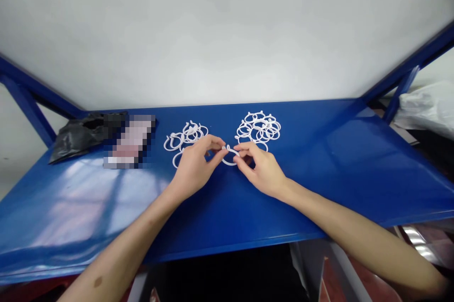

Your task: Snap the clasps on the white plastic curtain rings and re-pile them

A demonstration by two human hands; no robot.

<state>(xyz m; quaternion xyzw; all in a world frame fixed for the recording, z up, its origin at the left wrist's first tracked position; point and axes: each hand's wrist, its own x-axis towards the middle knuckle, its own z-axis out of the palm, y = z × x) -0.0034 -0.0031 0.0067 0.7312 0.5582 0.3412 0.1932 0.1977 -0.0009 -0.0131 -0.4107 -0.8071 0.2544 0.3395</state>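
Note:
A single white plastic ring (230, 156) is held just above the blue table (319, 174), pinched between both hands. My left hand (196, 166) grips its left end with thumb and fingers closed. My right hand (260, 166) pinches its right end. Behind my left hand lies a pile of several white rings (184, 137). Behind my right hand lies a second pile of white rings (258, 128).
A crumpled black plastic bag (80, 134) lies at the table's far left, with a blurred pinkish object (130, 143) beside it. A white wall rises behind the table. Blue frame struts (407, 73) stand at both ends, and a white bag (429, 108) sits at far right.

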